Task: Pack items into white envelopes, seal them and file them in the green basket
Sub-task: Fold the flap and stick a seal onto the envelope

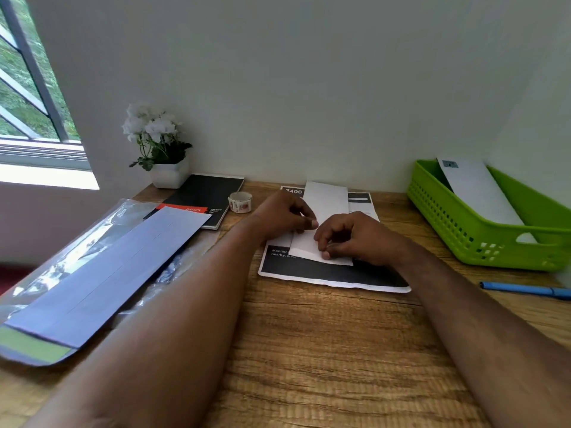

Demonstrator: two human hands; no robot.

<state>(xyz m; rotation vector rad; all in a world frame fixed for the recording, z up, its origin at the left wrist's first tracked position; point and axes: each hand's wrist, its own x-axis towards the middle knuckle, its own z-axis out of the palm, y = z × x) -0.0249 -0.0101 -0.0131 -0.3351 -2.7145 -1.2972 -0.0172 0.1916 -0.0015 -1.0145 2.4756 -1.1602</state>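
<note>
Fingers (324, 253) on flat white envelope (326, 208)

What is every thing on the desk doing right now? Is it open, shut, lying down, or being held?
white envelope: lying flat on the printed sheet, under both hands
left hand: fingers curled, pinching the envelope
right hand: fingers curled, pinching the envelope's near end
printed sheet: flat on the desk
green basket: holds one envelope, leaning
envelope stack: lying on a plastic wrapper
tape roll: untouched
blue pen: lying flat
notebook: closed
</note>
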